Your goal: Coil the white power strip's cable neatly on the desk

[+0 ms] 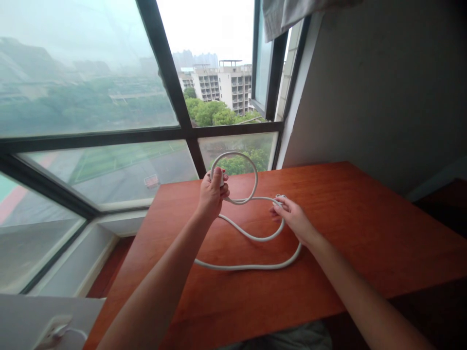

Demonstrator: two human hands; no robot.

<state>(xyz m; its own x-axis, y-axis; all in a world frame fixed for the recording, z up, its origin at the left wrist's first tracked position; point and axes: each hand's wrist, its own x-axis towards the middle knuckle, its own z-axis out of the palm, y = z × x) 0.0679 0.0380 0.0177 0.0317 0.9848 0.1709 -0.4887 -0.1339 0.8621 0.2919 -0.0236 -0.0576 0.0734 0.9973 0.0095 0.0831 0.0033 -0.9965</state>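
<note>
A thick white cable (251,267) lies in wide curves on the reddish-brown table. My left hand (212,192) is closed around a white block-like end of it, thumb on top, raised over the table's far edge. From that hand one loop of the cable stands up in the air and curls to the right. Lower and to the right, my right hand (288,213) pinches the cable by its other end, where a small white plug (280,197) pokes out past the fingers. Part of the cable is hidden behind my left forearm.
The wooden table (328,253) reaches toward a large dark-framed window (233,127), whose upper right pane stands open. A grey wall (365,87) rises at right. A wall socket (54,333) with a plugged-in white lead is at lower left. Grey cloth (292,14) hangs above.
</note>
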